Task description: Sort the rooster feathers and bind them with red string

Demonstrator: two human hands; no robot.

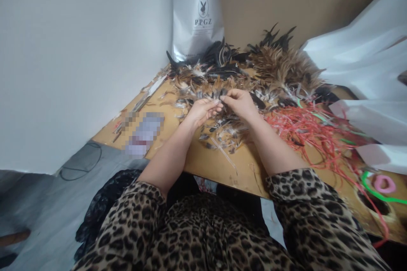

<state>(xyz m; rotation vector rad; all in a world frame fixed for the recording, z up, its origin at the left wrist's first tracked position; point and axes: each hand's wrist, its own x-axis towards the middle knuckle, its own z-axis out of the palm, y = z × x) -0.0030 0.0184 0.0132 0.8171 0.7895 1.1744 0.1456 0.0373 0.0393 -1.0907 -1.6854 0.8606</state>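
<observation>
My left hand [205,111] and my right hand [240,102] are close together above the front of a spread of feathers, fingertips nearly meeting. The thumb and index finger of my left hand pinch what looks like a small grey-and-white feather [218,94]. At its right side, my right hand's thumb and forefinger are closed on it too, though the exact grip is blurred. Loose brown and white feathers [230,134] lie under and in front of my hands. Behind them are long black feathers [224,70] and a large bunch of brown feathers [281,65].
On the right lies a tangle of red strips [305,129], with a pink ring [384,183] nearby. White bags [359,59] stand behind it. A white printed bag [199,21] is at the back. A blurred rectangular item [146,133] rests near the wooden table's [210,163] left edge.
</observation>
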